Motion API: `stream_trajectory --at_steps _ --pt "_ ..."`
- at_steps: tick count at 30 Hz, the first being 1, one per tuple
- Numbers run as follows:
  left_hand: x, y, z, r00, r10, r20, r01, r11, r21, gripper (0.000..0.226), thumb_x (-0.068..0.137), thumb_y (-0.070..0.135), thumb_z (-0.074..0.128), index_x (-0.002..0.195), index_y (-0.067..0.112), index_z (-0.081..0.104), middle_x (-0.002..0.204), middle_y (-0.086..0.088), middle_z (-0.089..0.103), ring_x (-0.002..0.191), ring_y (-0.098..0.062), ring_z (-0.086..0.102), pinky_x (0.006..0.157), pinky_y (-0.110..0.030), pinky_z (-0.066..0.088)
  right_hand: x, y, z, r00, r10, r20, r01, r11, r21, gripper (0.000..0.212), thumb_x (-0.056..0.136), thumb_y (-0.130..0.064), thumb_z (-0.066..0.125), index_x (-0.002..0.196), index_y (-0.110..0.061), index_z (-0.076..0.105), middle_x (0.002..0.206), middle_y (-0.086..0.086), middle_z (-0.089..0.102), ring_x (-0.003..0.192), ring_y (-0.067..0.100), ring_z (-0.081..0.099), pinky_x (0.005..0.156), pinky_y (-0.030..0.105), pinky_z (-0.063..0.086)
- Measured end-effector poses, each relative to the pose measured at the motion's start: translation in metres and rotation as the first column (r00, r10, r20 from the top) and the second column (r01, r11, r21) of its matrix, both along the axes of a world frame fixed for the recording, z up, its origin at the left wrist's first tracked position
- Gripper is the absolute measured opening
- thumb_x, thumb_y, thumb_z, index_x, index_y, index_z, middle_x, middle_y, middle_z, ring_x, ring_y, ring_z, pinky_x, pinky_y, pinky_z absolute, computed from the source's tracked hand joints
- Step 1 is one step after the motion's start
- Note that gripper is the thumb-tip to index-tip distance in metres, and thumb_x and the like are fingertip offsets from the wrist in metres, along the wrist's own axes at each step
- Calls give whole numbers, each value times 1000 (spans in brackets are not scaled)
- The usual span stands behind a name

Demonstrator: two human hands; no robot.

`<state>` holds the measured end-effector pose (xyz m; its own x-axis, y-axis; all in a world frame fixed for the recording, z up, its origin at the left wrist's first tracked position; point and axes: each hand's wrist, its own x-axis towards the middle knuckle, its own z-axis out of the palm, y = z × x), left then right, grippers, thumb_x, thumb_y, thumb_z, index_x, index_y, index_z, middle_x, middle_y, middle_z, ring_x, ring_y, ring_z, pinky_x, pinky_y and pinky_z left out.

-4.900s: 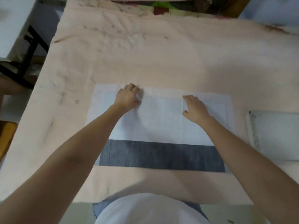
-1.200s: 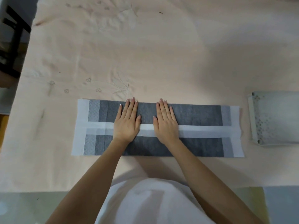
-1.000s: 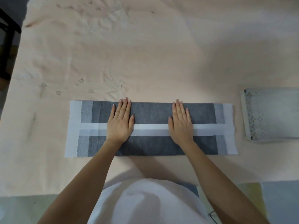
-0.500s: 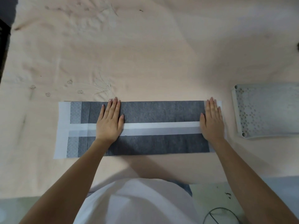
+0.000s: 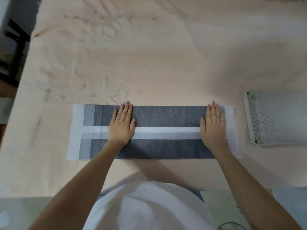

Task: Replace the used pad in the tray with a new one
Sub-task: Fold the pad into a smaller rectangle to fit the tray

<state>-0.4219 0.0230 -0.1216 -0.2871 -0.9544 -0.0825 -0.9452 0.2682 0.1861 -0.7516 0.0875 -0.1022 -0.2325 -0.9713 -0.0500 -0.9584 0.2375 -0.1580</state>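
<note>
A pad [image 5: 166,116] lies folded into a long strip across the near part of the table, dark grey with white borders and a white band along its middle. My left hand [image 5: 122,124] rests flat on it, left of centre, fingers together. My right hand [image 5: 213,123] presses flat on the strip's right end. Neither hand grips anything. A pale grey plastic tray [image 5: 249,117] with a perforated grid floor sits to the right of the pad, partly cut off by the frame edge.
The table is covered by a wrinkled peach cloth [image 5: 157,55] with faint embroidery. A dark frame [image 5: 13,47] stands off the table's left edge. A cable [image 5: 232,227] lies on the floor near my feet.
The pad went from half unfolded and white to a long grey folded strip. Within the last second my right hand slid from the strip's middle to its right end; my left hand stayed.
</note>
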Motion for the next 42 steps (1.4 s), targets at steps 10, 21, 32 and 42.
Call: stream_trajectory --at_steps 10,21,32,42 --pt "2 0 1 999 -12 -50 12 1000 -1 59 97 36 21 147 6 28 154 -9 27 144 -22 21 119 -39 9 172 -46 -6 944 327 47 -330 940 86 66 92 -39 -4 149 -6 2 159 9 -1 147 20 -6 119 36 -6" --pt "55 -7 3 997 24 -70 -24 1000 1 57 98 36 25 146 8 32 153 -7 31 143 -20 26 118 -36 11 176 -44 -13 947 320 -22 -318 945 79 60 96 -31 19 147 0 23 156 13 18 146 23 13 118 38 4" --pt "141 -21 3 976 210 -63 -209 977 35 62 97 41 11 151 12 17 159 -1 11 146 -11 3 120 -34 2 178 -45 -11 946 321 -51 -314 942 119 60 96 -31 17 148 -1 20 157 13 16 146 22 9 119 36 0" --pt "147 -41 42 848 449 -282 -425 893 147 49 91 18 53 138 8 43 144 -11 41 128 -29 42 100 -38 38 251 -41 21 918 389 75 -386 921 -56 60 82 -31 52 132 2 48 145 21 40 133 34 41 110 46 32"
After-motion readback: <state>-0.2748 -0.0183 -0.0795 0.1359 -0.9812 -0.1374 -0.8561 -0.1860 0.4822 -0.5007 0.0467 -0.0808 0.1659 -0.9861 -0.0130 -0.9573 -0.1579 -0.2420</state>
